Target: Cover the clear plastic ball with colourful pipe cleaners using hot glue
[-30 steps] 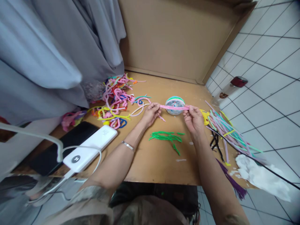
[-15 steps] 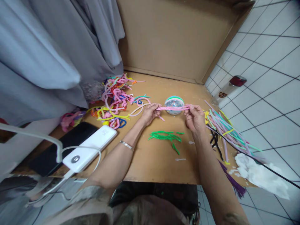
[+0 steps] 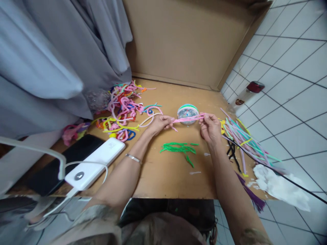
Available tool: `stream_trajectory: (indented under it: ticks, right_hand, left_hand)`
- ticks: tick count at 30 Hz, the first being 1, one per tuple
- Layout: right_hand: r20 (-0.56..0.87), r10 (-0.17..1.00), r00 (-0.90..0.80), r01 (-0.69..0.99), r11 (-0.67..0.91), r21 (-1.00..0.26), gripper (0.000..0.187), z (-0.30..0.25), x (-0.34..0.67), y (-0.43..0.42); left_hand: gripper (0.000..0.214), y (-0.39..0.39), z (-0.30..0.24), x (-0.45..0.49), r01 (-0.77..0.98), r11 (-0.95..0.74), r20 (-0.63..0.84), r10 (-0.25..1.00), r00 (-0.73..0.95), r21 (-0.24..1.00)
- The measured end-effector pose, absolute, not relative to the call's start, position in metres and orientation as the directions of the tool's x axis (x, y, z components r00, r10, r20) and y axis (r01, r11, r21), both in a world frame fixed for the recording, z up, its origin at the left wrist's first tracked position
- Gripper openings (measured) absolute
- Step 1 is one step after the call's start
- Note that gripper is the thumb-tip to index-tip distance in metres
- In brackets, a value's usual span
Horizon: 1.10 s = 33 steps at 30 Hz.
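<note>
So, a slim bundle of fuzzy pink craft strands point(image 3: 187, 119) is being held stretched out sideways, right in front of a round clear plastic container with a green-and-white band point(image 3: 188, 110). Whether the two touch can't be told from this angle. One end is pinched between the thumb and fingers of the left hand point(image 3: 162, 123), and the other is gripped the same way by the right hand point(image 3: 209, 126). A loose pink end is seen poking out below the left hand.

As for progress: the pink strands are gathered and lined up roughly side by side, but no knot or wrap can be made out on them. On the near side of the container, a bunch of short, bright green fuzzy pieces point(image 3: 178, 148) is left loose, held by neither hand. Left of the container, a tangled multicoloured heap of fuzzy strands point(image 3: 126, 103) is left unsorted.

Right of the container, a small yellow object point(image 3: 222, 126) is partly hidden by the right hand, and past it straight lilac and mint strands point(image 3: 251, 139) are laid out. All of it is spread over a brown tabletop point(image 3: 173, 183).
</note>
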State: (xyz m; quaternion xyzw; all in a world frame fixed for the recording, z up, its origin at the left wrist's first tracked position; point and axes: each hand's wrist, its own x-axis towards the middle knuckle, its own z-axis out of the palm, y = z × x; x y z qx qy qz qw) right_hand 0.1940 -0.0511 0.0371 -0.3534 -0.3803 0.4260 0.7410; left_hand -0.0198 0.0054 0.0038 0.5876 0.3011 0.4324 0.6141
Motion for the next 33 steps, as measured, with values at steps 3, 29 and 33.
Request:
stream_trajectory:
  ticks: [3, 29, 33]
  right_hand:
    - [0.230, 0.910, 0.344, -0.385, 0.360, -0.850, 0.016, 0.0343, 0.1927, -0.0495]
    - [0.147, 0.941, 0.304, -0.476, 0.283, -0.833, 0.024, 0.0363, 0.1945, -0.0505]
    - [0.155, 0.932, 0.327, -0.461, 0.301, -0.835, 0.025, 0.0334, 0.1968, -0.0488]
  left_hand:
    - [0.047, 0.0085, 0.0025, -0.0268, -0.121, -0.133, 0.171, 0.901, 0.398, 0.984]
    - [0.036, 0.0155, -0.0030, -0.0235, -0.244, -0.045, 0.113, 0.956, 0.270, 0.969]
    - [0.037, 0.0154, -0.0026, -0.0228, -0.255, -0.038, 0.112, 0.953, 0.281, 0.966]
